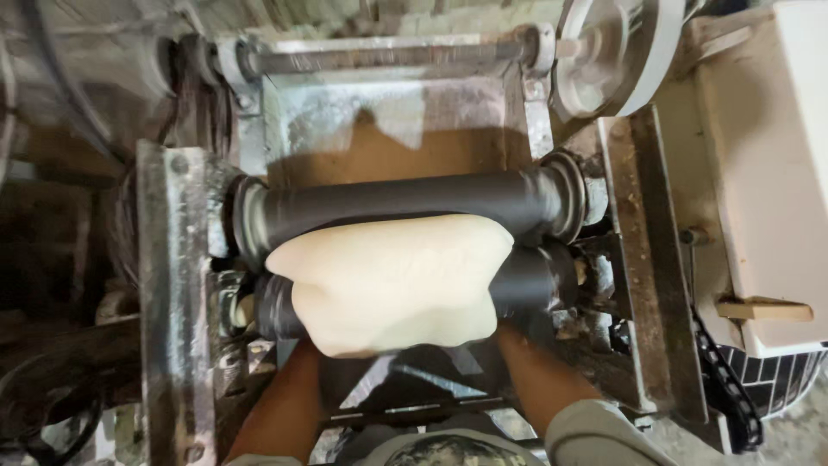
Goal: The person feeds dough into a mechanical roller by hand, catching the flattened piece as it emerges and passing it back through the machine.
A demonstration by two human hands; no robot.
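We look down on a pale slab of dough (392,280) lying between two dark rollers: the upper roller (405,203) runs along its far edge, and the lower roller (526,280) passes under it, showing at either end. The dough drapes over the lower roller toward us. Both our forearms reach up beneath its near edge, the left forearm (280,406) under its left part and the right forearm (539,380) under its right. Both hands are hidden behind the dough, so we cannot tell how open they are or whether they grip it. A metal frame (172,302) flanks the rollers.
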